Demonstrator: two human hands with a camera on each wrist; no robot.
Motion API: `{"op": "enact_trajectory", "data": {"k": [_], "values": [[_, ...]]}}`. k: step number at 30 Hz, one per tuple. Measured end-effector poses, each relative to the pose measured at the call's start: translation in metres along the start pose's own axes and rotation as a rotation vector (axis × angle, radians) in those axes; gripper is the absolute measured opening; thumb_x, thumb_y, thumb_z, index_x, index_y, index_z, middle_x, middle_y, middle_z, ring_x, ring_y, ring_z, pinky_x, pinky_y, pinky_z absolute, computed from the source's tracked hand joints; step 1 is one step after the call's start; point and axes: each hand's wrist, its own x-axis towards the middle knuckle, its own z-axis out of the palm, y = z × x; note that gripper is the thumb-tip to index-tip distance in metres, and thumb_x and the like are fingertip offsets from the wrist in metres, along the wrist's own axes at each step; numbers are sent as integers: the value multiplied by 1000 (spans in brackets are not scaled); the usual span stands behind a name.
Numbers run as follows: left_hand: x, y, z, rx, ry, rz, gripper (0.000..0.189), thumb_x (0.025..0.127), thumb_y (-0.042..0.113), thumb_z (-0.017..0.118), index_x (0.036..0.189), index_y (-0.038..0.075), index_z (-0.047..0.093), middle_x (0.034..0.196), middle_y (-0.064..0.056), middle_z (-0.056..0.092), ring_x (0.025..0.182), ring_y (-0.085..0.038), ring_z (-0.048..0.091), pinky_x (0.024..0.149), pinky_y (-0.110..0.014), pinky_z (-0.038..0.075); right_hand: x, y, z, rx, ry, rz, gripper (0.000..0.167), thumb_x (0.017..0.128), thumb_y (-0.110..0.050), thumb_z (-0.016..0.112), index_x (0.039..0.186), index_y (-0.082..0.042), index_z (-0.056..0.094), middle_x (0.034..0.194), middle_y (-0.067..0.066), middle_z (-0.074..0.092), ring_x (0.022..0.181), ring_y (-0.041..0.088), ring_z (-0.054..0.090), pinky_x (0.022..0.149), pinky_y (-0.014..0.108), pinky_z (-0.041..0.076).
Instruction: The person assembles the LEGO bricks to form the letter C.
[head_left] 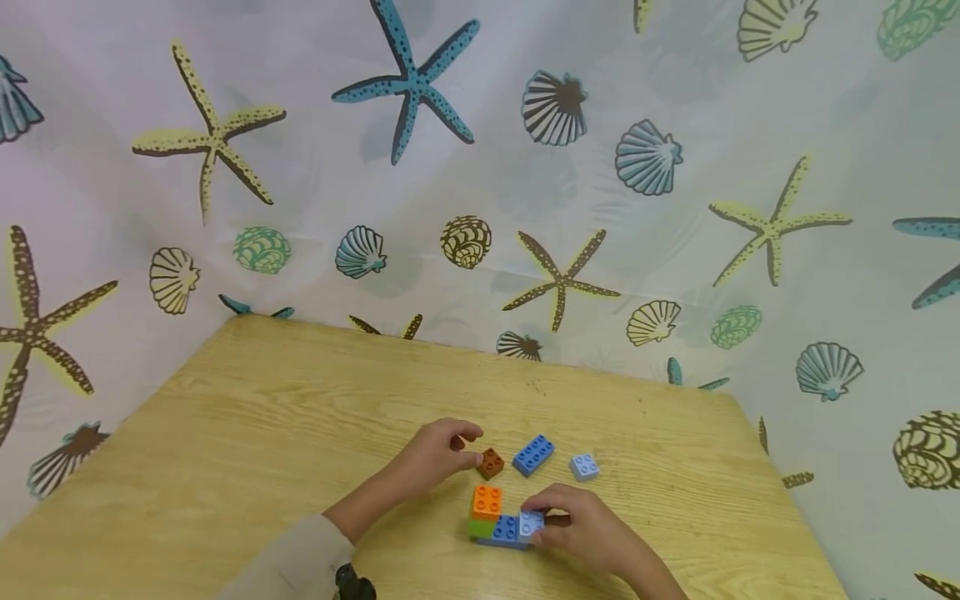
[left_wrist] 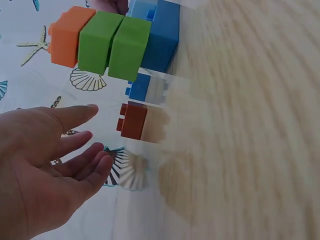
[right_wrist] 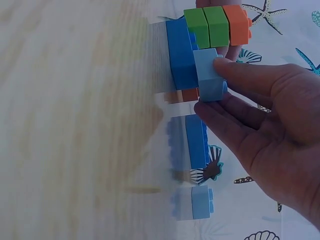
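Note:
On the wooden table stands a small build of toy bricks: a long blue brick [head_left: 506, 530] at the bottom, two green bricks [left_wrist: 114, 45] stacked on one end, and an orange brick [head_left: 487, 502] on top. At its other end sits a light blue brick [right_wrist: 209, 75], which my right hand [head_left: 585, 527] pinches between thumb and fingers. My left hand [head_left: 438, 450] is nearest to a reddish-brown brick [head_left: 491, 463] behind the build. Its fingers are loosely bent with nothing between them, and the left wrist view shows a gap between fingertips and brown brick [left_wrist: 134, 121].
Behind the build lie a loose blue brick [head_left: 534, 455] and, to its right, a loose light blue brick [head_left: 584, 467]. A curtain [head_left: 480, 167] printed with shells and starfish hangs along the back and sides of the table [head_left: 300, 392].

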Motion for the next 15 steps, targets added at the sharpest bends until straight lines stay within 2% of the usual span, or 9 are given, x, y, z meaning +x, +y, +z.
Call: {"op": "enact_trajectory", "data": {"k": [6, 11, 15], "values": [[12, -8, 7, 75, -65, -33, 45, 89, 21, 78, 128, 4, 66, 122, -11, 66, 101, -21, 60, 85, -40, 55, 1, 0, 3, 13, -10, -2, 28, 93, -7, 72, 121, -8, 70, 121, 4, 66, 114, 21, 62, 96, 31, 55], [18, -10, 14, 130, -99, -17, 49, 85, 23, 83, 125, 1, 66, 117, -12, 68, 102, -23, 63, 89, -44, 55, 1, 0, 3, 16, -9, 2, 28, 93, -7, 72, 121, -8, 70, 121, 4, 66, 115, 22, 62, 95, 30, 55], [22, -10, 17, 177, -110, 2, 44, 85, 23, 83, 121, 2, 68, 109, -8, 69, 97, -20, 62, 88, -42, 54, -1, -2, 1, -7, 2, 7, 27, 94, -8, 71, 120, -8, 70, 121, 4, 67, 115, 23, 62, 95, 29, 55]]}}
